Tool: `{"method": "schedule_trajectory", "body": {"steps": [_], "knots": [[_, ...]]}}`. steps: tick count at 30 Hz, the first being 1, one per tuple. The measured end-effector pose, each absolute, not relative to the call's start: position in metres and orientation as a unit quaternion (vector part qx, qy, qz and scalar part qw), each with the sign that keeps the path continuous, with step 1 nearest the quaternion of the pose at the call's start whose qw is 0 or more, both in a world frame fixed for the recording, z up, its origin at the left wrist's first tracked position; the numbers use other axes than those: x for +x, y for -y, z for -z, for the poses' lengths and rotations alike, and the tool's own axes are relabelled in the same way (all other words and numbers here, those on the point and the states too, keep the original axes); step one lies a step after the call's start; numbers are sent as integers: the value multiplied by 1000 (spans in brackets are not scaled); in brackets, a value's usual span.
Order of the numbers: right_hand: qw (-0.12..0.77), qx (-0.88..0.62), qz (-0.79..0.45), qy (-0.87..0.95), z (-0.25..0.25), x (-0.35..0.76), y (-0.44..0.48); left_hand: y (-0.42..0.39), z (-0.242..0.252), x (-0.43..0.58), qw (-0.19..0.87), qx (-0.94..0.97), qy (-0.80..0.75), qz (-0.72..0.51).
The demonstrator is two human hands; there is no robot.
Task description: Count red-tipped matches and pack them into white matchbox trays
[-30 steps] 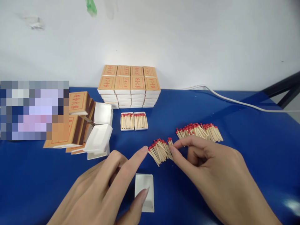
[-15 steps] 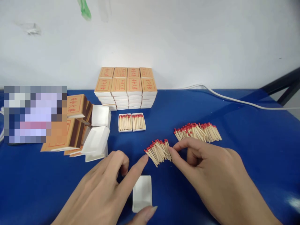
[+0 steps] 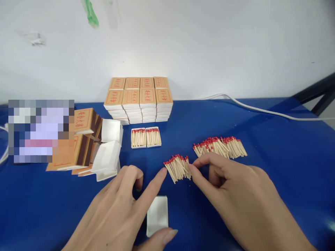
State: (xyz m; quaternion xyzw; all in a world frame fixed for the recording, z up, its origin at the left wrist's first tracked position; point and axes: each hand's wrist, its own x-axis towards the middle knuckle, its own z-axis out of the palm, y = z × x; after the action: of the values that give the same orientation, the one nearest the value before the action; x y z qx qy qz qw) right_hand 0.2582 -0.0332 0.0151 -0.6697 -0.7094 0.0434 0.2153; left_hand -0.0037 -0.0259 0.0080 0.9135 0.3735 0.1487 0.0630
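A small heap of red-tipped matches lies on the blue table between my hands. My left hand is spread, its index fingertip against the heap's left edge and its thumb stretched near the viewer. Beneath that hand, partly covered, is an empty white matchbox tray. At the heap's right edge, the thumb and index tips of my right hand are drawn together and touch the matches; whether any match is between them is hidden. Behind the right hand lies a larger match pile.
Two trays filled with matches sit side by side. Stacked matchboxes stand against the wall. At left are matchbox sleeves, empty white trays and a blurred-out object. A white cable runs along the back.
The small heap's left edge has been pushed slightly right by my left index finger, so the heap is narrower. My right hand has stayed nearly still. The view has shifted slightly.
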Motion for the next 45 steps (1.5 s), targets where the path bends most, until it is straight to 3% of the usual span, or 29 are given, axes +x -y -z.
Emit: {"method": "schedule_trajectory", "body": {"steps": [18, 31, 45], "knots": [[217, -667, -78, 708, -16, 249, 35, 23, -4, 0, 62, 923, -352, -144], [154, -700, 56, 695, -2, 231, 35, 38, 7, -16, 22, 921, -347, -176], [222, -628, -75, 742, -10, 237, 35, 42, 7, -22, 1, 913, -367, -180]]}}
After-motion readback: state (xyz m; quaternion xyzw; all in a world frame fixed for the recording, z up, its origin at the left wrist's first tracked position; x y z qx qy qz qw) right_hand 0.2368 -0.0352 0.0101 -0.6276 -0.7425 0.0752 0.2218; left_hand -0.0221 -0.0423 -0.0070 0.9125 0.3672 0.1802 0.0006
